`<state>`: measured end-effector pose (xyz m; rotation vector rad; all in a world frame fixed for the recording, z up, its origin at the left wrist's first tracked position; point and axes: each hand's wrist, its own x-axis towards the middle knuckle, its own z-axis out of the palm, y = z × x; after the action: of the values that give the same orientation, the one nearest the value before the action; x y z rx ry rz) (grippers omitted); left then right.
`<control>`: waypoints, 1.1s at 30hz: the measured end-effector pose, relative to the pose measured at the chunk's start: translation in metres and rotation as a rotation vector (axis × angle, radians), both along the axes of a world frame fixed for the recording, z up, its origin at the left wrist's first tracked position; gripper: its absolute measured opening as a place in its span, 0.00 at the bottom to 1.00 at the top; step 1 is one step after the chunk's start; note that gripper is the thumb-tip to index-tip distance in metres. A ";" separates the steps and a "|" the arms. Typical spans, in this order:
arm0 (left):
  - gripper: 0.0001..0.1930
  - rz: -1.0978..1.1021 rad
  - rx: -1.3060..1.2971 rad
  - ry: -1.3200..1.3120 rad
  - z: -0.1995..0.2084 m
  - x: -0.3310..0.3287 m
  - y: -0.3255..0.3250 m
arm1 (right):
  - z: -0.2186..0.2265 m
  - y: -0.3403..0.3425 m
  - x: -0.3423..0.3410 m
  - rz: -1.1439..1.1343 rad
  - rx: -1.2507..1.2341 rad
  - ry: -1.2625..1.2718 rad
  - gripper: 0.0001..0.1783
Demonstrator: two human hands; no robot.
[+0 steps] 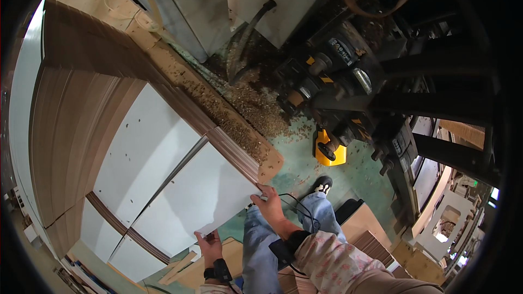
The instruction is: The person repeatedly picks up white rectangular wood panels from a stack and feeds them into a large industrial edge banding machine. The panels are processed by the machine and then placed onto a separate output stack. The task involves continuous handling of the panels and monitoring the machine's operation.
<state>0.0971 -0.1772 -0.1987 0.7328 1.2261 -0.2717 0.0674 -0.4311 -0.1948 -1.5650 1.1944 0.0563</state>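
White panel [199, 201] lies at lower centre-left, atop a brown-edged stack [235, 149]; whether it is slightly raised, cannot tell. Left hand [210, 247] pinches the panel's near edge, fingers narrow; right hand [268, 207] grips its right corner. Dark machine [354, 103] ahead bears a pale marking [342, 50], character-like, and small yellow tags [327, 79], too small to read. Brown chips [261, 111] litter the green floor [376, 177] beside it.
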 end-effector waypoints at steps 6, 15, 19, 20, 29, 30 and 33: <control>0.22 -0.055 -0.048 -0.101 -0.008 -0.022 0.017 | 0.015 -0.006 0.020 -0.397 0.414 0.009 0.25; 0.21 -0.013 -0.131 -0.087 0.014 -0.037 -0.041 | 0.011 -0.016 0.026 -0.453 0.729 -0.218 0.25; 0.22 -0.050 -0.137 -0.083 0.026 -0.042 -0.036 | 0.014 -0.014 0.003 -0.411 0.773 -0.156 0.23; 0.22 -0.056 -0.139 -0.054 0.034 -0.042 -0.033 | 0.004 -0.013 -0.019 -0.332 0.817 -0.169 0.23; 0.28 -0.816 0.497 -0.186 0.050 -0.015 0.085 | 0.111 -0.020 -0.026 -0.197 0.667 -0.316 0.22; 0.29 -0.810 0.477 -0.195 0.050 -0.012 0.082 | 0.131 -0.021 -0.024 -0.200 0.669 -0.354 0.22; 0.34 0.073 -0.130 -0.230 0.029 -0.015 0.075 | 0.208 -0.028 -0.012 -0.152 0.614 -0.393 0.22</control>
<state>0.0816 -0.1025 -0.1692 0.5885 1.0048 -0.1985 0.0551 -0.4587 0.0135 -0.8917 0.8675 0.0116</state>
